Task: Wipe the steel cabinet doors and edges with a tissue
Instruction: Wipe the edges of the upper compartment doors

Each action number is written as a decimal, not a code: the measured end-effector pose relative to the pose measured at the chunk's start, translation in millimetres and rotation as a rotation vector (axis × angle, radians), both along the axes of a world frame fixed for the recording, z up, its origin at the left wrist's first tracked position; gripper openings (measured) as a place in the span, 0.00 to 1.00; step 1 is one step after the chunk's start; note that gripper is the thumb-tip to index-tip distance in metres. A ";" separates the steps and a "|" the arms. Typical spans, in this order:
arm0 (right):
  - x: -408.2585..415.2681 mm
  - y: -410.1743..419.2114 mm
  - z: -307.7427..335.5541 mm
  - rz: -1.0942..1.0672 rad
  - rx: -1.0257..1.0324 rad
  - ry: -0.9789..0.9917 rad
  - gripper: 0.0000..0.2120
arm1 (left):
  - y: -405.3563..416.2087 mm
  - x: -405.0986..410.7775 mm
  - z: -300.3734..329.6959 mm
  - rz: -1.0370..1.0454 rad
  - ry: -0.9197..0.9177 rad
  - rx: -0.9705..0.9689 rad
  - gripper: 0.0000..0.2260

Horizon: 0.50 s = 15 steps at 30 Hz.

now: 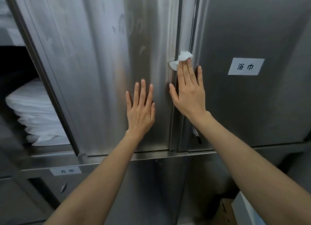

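Steel door [104,70] — right hand [188,93] presses crumpled tissue [180,60].

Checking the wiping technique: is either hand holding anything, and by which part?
Right hand presses the tissue against the door seam under straight fingertips; left hand holds nothing.

I look into a linen storeroom: steel cabinets [104,56] labelled for towels [246,66], folded white linens [35,110] stacked inside

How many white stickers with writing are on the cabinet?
2. One label is on the steel door at the right, beside the right hand. The other label is on the rail low at the left. More may be out of view.
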State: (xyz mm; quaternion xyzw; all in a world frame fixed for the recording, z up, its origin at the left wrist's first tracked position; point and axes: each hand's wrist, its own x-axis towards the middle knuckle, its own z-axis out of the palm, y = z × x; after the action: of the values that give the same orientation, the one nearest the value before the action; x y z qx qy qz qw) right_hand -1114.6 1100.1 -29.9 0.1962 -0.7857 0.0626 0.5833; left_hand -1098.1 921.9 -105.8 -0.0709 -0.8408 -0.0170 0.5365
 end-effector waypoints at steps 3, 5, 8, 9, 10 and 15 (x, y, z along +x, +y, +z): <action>-0.4 -1.4 -22.1 0.017 -0.026 -0.018 0.30 | -10.8 -15.2 -6.6 0.027 0.079 -0.075 0.26; 2.1 -0.2 -64.9 -0.015 0.001 -0.070 0.31 | -15.8 -23.8 -9.1 0.036 0.147 -0.093 0.27; 12.3 4.5 -143.1 -0.081 0.099 -0.165 0.33 | -15.0 -27.7 -12.1 0.036 0.191 -0.090 0.27; 13.9 4.9 -155.2 -0.088 0.115 -0.180 0.33 | -14.8 -27.6 -12.0 0.027 0.194 -0.090 0.27; 13.1 4.4 -153.8 -0.082 0.115 -0.182 0.33 | -15.5 -27.5 -12.3 0.017 0.199 -0.091 0.27; -5.6 2.9 -29.2 -0.027 0.016 0.023 0.29 | -16.6 -27.2 -12.3 0.024 0.201 -0.103 0.27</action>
State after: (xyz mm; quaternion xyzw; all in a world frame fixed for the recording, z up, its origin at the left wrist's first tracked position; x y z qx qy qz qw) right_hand -1120.2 1103.0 -59.1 0.1912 -0.7820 0.0461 0.5915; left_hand -1125.2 905.4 -118.1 -0.0895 -0.7834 0.0398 0.6138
